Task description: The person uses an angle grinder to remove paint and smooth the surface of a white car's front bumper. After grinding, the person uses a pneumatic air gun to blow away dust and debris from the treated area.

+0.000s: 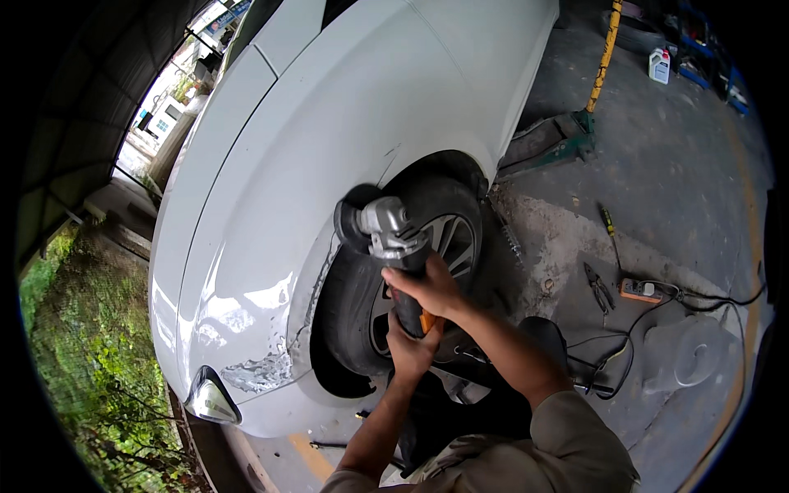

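Note:
Both of my hands are wrapped round an angle grinder (394, 238) with a silver head and a dark body with orange parts. My right hand (429, 287) grips the body just below the head. Lower down, my left hand (413, 347) closes round the handle end. The grinder's dark disc (355, 218) is at the wheel arch edge of a white car's fender (271, 189); whether it touches the metal I cannot tell. Bare, scraped metal (261, 374) shows at the lower fender, and rough marks run along the arch. The wheel (448, 238) sits behind the grinder.
A green floor jack (567, 144) with a yellow handle stands by the car's side. On the floor to the right lie a screwdriver (608, 220), pliers (599, 289), an orange power strip (641, 289) and black cables. A white bottle (659, 66) stands farther back.

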Tool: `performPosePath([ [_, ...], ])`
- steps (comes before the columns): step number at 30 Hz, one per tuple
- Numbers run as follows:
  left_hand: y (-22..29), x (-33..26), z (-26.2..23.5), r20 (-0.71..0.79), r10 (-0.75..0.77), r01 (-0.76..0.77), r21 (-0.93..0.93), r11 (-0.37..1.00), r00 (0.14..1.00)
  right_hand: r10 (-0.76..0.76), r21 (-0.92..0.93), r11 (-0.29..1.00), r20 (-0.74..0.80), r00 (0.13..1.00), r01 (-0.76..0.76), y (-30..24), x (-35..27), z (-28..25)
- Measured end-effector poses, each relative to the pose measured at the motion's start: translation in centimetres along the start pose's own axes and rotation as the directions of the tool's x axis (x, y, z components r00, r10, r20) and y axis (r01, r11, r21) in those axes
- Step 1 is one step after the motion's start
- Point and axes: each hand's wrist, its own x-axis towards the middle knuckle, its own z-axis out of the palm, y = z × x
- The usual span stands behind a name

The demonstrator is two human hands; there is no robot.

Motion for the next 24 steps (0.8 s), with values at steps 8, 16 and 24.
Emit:
performPosePath([
  [8,-2.0,0.7,1.1,0.093,0.061,-0.052,-0.092,0.994,0.994,0.296,-0.191,0.94,0.038,0.954,-0.284,0.2,0.0,-1.7],
  [16,-2.7,-1.0,2.6,-0.017,0.21,-0.211,-0.098,0.973,0.977,0.037,-0.248,0.969,0.144,0.989,0.0,0.9,-1.2,-1.4],
  [24,-2.0,1.7,1.4,-0.041,0.152,-0.152,0.008,0.988,0.988,0.048,-0.076,0.996,0.04,0.998,-0.045,-0.6,0.8,-1.4],
])
